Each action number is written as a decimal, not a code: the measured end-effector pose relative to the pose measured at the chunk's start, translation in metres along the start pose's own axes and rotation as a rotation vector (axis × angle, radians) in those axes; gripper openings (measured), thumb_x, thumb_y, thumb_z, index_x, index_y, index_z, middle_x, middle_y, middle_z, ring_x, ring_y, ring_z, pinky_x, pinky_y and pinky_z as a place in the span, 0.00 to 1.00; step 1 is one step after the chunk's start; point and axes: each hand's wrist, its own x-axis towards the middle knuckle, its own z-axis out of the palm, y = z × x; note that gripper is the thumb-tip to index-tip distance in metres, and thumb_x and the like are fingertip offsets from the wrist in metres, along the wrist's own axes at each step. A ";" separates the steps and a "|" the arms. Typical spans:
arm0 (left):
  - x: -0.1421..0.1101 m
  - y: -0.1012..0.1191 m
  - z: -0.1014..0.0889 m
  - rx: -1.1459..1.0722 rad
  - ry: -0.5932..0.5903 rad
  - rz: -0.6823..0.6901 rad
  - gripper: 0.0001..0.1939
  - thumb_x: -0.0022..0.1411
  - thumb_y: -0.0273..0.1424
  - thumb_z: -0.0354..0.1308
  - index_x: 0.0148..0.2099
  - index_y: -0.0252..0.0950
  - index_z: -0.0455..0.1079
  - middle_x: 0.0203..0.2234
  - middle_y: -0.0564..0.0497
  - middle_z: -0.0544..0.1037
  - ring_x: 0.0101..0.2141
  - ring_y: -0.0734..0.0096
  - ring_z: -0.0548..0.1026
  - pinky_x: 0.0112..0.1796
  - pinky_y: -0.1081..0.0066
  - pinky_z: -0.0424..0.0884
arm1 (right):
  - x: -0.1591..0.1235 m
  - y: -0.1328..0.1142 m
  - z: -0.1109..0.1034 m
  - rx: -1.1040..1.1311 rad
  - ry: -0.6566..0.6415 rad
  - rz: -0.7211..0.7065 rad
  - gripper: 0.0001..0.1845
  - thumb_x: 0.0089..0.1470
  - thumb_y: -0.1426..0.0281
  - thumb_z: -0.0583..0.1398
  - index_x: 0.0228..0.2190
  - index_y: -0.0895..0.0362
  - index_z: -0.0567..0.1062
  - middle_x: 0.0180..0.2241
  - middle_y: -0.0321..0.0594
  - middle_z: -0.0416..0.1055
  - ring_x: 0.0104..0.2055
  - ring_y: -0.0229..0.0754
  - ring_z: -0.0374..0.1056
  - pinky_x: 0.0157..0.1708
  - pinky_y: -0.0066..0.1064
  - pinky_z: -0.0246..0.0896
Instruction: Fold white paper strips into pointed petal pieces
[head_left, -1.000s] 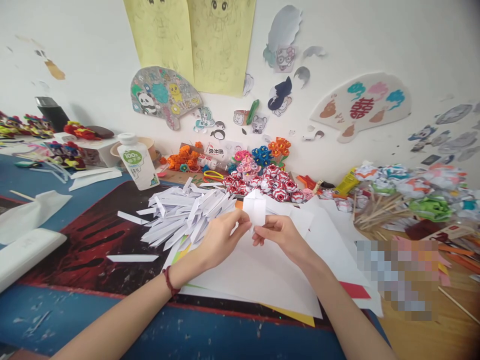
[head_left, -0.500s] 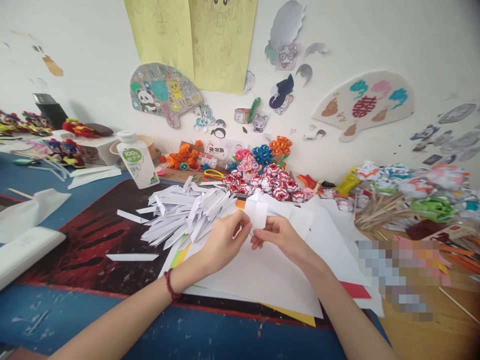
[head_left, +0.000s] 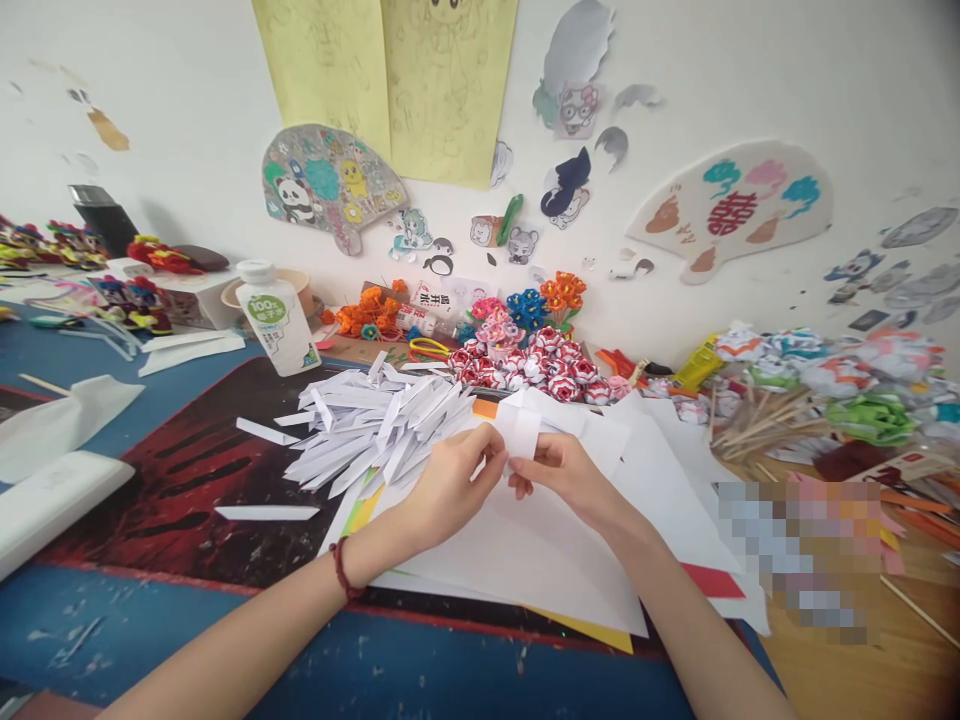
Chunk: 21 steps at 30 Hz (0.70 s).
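Between my hands, above the stacked sheets, is a small piece of white paper (head_left: 523,428). My left hand (head_left: 461,485) is closed, its thumb and forefinger pinching the paper's lower left edge. Closed from the other side, my right hand (head_left: 559,472) grips the lower right edge, its thumb in front and fingers curled behind. White paper sheets (head_left: 517,560) lie under both hands, with yellow and red paper showing at the edges. Left of my hands is a heap of folded white paper strips (head_left: 382,420). One loose strip (head_left: 267,513) lies apart on the dark mat.
Red-and-white paper flowers (head_left: 551,365) sit behind the sheets against the wall. A white bottle (head_left: 276,318) stands at the back left. A white case (head_left: 60,510) lies at the left edge. Wooden sticks (head_left: 757,420) and more flowers (head_left: 870,415) crowd the right.
Almost nothing differs. Both hands keep hold of the small paper, and their fingers have shifted only slightly at its lower edge.
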 end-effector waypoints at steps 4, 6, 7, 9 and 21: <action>0.000 0.000 0.000 0.014 0.006 0.009 0.04 0.64 0.26 0.49 0.34 0.36 0.62 0.25 0.55 0.70 0.25 0.77 0.67 0.28 0.75 0.60 | 0.000 -0.001 0.001 -0.021 0.015 0.012 0.16 0.49 0.60 0.65 0.32 0.61 0.77 0.25 0.40 0.74 0.25 0.38 0.69 0.28 0.31 0.65; -0.001 0.001 0.000 0.016 -0.003 0.005 0.04 0.64 0.26 0.49 0.34 0.36 0.62 0.25 0.55 0.70 0.25 0.77 0.66 0.27 0.75 0.60 | 0.000 -0.001 0.001 -0.021 0.020 0.013 0.16 0.49 0.59 0.65 0.31 0.61 0.77 0.25 0.41 0.74 0.25 0.38 0.69 0.27 0.31 0.65; -0.001 0.001 0.000 0.017 -0.007 0.002 0.04 0.64 0.26 0.49 0.34 0.36 0.62 0.24 0.56 0.70 0.25 0.77 0.66 0.27 0.75 0.60 | 0.000 0.000 0.001 -0.021 0.025 0.011 0.16 0.48 0.60 0.65 0.31 0.61 0.78 0.25 0.41 0.74 0.24 0.38 0.69 0.26 0.30 0.65; -0.001 0.002 0.000 0.017 -0.011 -0.005 0.04 0.64 0.26 0.50 0.34 0.36 0.62 0.24 0.56 0.70 0.24 0.77 0.66 0.27 0.75 0.60 | 0.001 0.001 0.001 -0.016 0.037 0.003 0.15 0.47 0.60 0.66 0.30 0.61 0.78 0.24 0.41 0.74 0.24 0.38 0.68 0.25 0.30 0.65; 0.001 0.001 0.001 -0.140 -0.003 -0.060 0.01 0.64 0.27 0.51 0.39 0.37 0.63 0.23 0.56 0.71 0.24 0.76 0.68 0.26 0.75 0.60 | 0.000 0.004 0.000 -0.006 0.066 -0.017 0.14 0.46 0.62 0.67 0.30 0.60 0.79 0.23 0.41 0.74 0.24 0.39 0.68 0.25 0.30 0.66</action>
